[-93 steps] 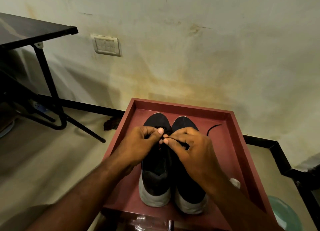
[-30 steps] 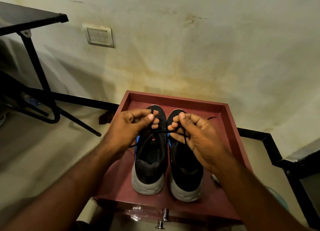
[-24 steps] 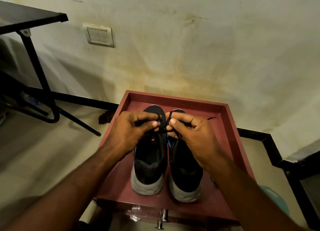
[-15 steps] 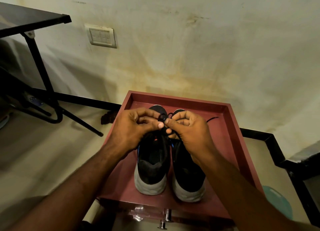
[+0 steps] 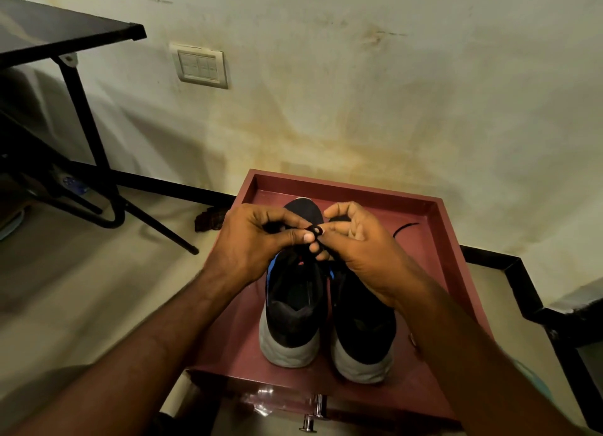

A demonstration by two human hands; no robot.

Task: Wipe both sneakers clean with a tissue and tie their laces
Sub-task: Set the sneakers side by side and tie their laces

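Two black sneakers with pale grey soles stand side by side, toes toward the wall, on a dark red tray-topped stand (image 5: pixel 453 239). The left sneaker (image 5: pixel 293 311) has blue trim and a small red mark on its tongue. The right sneaker (image 5: pixel 362 331) is partly under my right wrist. My left hand (image 5: pixel 257 239) and my right hand (image 5: pixel 355 249) meet above the left sneaker's laces. Both pinch the black lace (image 5: pixel 315 230), which forms a small loop between my fingertips. A loose lace end (image 5: pixel 403 229) trails on the tray to the right.
A stained wall with a switch plate (image 5: pixel 200 66) rises right behind the stand. A black folding table (image 5: pixel 81 86) stands at the left on the pale floor. A black skirting (image 5: pixel 522 272) steps along the right side. Metal knobs (image 5: pixel 313 416) show below the tray's front edge.
My hands had pulled apart with the lace stretched between them, then came together again above the left sneaker. Now they pinch a small loop of lace between the fingertips.
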